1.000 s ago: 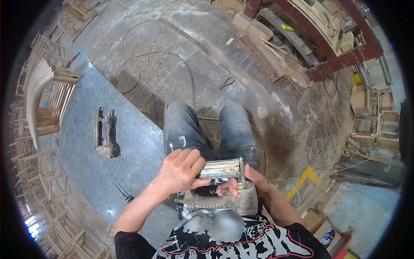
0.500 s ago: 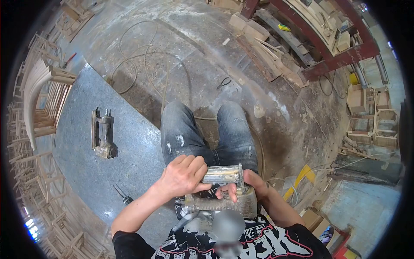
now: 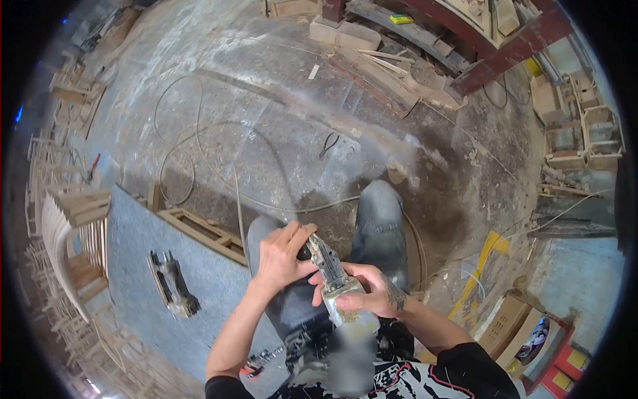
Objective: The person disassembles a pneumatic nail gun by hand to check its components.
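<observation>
A worn, paint-spattered pneumatic nail gun (image 3: 328,267) is held between my hands above my lap, its metal magazine pointing up and away. My left hand (image 3: 282,256) is closed around its far end, next to a dark knob-like part. My right hand (image 3: 372,292) grips the pale body from the right, thumb lying across it. The lower part of the gun is blurred. A second nail gun (image 3: 171,284) lies on the blue-grey board (image 3: 133,246) to my left. Close to my left forearm are small metal pieces and a red-handled item (image 3: 250,370), partly hidden.
Pliers (image 3: 328,145) and a looping air hose (image 3: 198,133) lie on the stained floor. A red metal frame (image 3: 505,56) with wood pieces stands at far right. Wooden chair frames (image 3: 60,266) line the left. Cardboard boxes (image 3: 505,326) sit at lower right.
The nail gun has turned from lying crosswise to pointing away from me. My left hand has shifted to its far end, my right hand onto its body. The view has moved.
</observation>
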`<action>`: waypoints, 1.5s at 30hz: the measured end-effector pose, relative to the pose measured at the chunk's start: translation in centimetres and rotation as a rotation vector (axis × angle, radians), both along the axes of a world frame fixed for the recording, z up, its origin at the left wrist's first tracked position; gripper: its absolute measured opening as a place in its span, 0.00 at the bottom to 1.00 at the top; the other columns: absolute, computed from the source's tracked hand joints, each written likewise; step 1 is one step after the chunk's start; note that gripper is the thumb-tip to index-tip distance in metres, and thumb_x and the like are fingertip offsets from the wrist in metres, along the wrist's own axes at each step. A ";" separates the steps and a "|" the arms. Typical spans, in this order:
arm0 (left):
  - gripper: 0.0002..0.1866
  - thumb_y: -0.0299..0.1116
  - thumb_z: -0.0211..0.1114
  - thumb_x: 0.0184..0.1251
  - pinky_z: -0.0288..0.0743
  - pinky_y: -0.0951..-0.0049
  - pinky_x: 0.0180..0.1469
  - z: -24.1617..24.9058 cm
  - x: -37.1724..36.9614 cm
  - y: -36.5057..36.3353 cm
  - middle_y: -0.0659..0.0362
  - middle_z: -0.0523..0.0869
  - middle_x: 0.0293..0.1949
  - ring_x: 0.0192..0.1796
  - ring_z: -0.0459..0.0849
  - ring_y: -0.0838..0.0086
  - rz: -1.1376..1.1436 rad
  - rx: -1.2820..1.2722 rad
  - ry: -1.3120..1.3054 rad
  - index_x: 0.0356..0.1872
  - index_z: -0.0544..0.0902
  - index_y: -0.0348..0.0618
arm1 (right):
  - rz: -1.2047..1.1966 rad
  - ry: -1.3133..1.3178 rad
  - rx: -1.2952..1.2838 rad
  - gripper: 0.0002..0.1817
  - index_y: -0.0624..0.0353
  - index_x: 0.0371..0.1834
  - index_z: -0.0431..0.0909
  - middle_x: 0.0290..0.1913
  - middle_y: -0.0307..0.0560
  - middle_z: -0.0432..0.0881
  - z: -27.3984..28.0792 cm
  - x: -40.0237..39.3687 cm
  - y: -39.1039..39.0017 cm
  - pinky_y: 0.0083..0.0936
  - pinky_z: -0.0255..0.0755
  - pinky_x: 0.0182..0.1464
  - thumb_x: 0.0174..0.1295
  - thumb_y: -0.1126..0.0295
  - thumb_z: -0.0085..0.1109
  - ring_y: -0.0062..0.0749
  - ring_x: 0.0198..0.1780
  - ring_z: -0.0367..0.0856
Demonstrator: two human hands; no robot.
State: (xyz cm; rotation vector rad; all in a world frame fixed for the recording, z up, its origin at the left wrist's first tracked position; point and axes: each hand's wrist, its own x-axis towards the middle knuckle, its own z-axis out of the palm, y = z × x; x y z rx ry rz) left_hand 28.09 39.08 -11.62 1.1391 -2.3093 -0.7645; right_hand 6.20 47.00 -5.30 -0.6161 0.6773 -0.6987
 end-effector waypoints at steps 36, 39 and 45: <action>0.15 0.20 0.74 0.66 0.82 0.67 0.46 17.1 -61.1 -10.0 0.50 0.84 0.55 0.46 0.87 0.65 -0.981 0.744 -0.113 0.53 0.88 0.40 | -0.689 0.417 0.399 0.26 0.62 0.51 0.88 0.41 0.47 0.91 9.5 -46.0 3.8 0.30 0.76 0.54 0.77 0.46 0.60 0.29 0.47 0.86; 0.18 0.22 0.73 0.65 0.82 0.62 0.50 17.1 -65.8 -11.3 0.52 0.86 0.57 0.51 0.87 0.58 -1.206 0.688 -0.143 0.56 0.88 0.43 | -0.639 0.382 0.399 0.20 0.60 0.50 0.89 0.43 0.42 0.91 6.9 -48.2 4.7 0.27 0.77 0.56 0.79 0.53 0.60 0.23 0.47 0.86; 0.25 0.25 0.76 0.61 0.81 0.58 0.56 16.8 -75.7 -15.5 0.57 0.87 0.60 0.51 0.86 0.57 -1.467 0.638 -0.210 0.62 0.87 0.48 | -0.649 0.288 0.323 0.30 0.57 0.41 0.92 0.39 0.44 0.91 7.8 -57.8 2.2 0.27 0.76 0.49 0.75 0.39 0.58 0.27 0.43 0.85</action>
